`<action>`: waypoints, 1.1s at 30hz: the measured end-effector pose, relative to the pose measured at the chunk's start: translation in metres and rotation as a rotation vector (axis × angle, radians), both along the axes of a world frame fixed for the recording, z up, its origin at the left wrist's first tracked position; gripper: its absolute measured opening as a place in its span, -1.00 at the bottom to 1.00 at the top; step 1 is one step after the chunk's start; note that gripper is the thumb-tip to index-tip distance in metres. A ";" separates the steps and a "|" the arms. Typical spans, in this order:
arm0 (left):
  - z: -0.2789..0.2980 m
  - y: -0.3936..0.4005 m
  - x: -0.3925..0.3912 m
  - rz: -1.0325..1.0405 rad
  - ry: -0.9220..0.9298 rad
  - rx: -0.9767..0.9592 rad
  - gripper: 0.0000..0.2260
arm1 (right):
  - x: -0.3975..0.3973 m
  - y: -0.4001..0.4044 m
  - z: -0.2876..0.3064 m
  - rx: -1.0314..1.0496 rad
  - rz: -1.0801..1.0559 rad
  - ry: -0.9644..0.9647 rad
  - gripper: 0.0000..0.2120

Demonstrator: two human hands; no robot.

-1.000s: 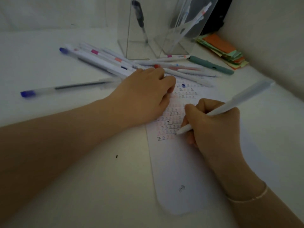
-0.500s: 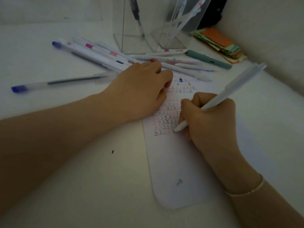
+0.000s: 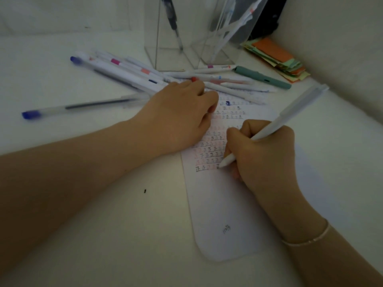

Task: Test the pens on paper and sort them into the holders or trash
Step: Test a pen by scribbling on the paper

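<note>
right hand [image 3: 263,154] gripping white pen [image 3: 290,114], tip touching paper [image 3: 226,204]; left hand [image 3: 178,117] lying flat, fingers relaxed, pressing paper's top.

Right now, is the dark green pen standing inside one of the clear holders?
No, the dark green pen lies flat on the table, right of the clear holders.

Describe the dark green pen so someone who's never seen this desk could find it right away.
Start at the two clear holders standing at the back of the desk. Just right of their bases, before the stack of coloured paper slips, lies the dark green pen, at the right end of the loose pens. It is the only solid green one; its neighbours are white or clear.
</note>
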State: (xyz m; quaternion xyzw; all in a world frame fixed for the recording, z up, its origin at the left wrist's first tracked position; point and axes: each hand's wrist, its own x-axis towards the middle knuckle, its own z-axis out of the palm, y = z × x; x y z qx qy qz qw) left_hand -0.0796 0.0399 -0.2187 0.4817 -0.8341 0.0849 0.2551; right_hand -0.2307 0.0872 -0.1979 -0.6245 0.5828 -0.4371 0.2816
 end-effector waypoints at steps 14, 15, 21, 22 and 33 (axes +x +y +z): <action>0.020 0.018 -0.009 -0.269 0.285 0.041 -0.63 | -0.008 -0.028 0.032 0.003 -0.046 -0.402 -0.65; 0.019 0.018 -0.010 -0.289 0.277 0.033 -0.65 | -0.006 -0.031 0.036 0.004 -0.032 -0.386 -0.66; 0.014 0.012 -0.010 -0.253 0.407 0.070 -0.70 | 0.013 -0.042 0.057 -0.034 -0.008 -0.324 -0.65; 0.014 0.011 -0.010 -0.242 0.432 0.095 -0.69 | 0.015 -0.043 0.060 -0.096 -0.006 -0.299 -0.60; 0.013 0.012 -0.006 -0.183 0.398 0.123 -0.72 | 0.015 -0.059 0.061 -0.230 0.100 -0.148 -0.60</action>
